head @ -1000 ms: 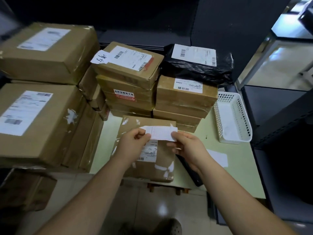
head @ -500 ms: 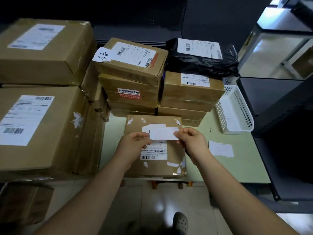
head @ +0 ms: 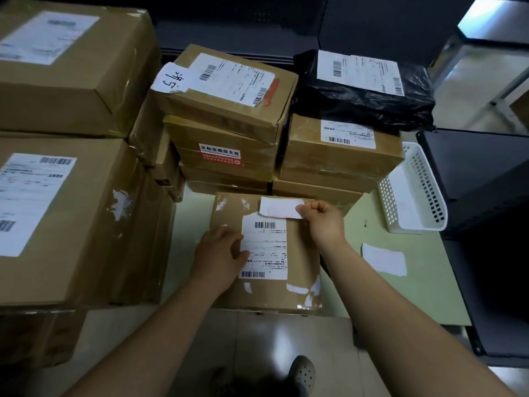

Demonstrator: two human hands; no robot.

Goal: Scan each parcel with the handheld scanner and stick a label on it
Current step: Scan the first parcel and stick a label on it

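Parcel (head: 302,253): flat brown cardboard box, lying flat on the green counter (head: 400,296) at its near edge, directly in front of the person. Printed shipping label (head: 264,247) with barcodes is on its top face; torn white sticker remnants show near the corners.

Right hand (head: 323,222): thumb and fingers pinch the right end of a small white label (head: 282,207). That label lies level over the far right part of the parcel top, and its lower edge overlaps the top edge of the shipping label. Cannot tell whether it is stuck down yet.

Left hand (head: 220,253): rests palm-down on the left part of the parcel. Its fingers are relaxed, lie over the left edge of the shipping label and grip nothing.

Surroundings:
- Stacked boxes (head: 226,121) stand just behind the parcel; the top one carries a handwritten white note at its corner.
- Black bag (head: 363,101) with its own shipping label sits on the right-hand stack.
- Large boxes (head: 94,213) are piled at left, one above the other.
- White perforated basket (head: 413,224) stands on the counter to the right, near the stacks.
- White paper slip (head: 383,259) lies flat on the counter, right of the parcel and apart from it.
- Shoe (head: 302,373) shows on the floor below.
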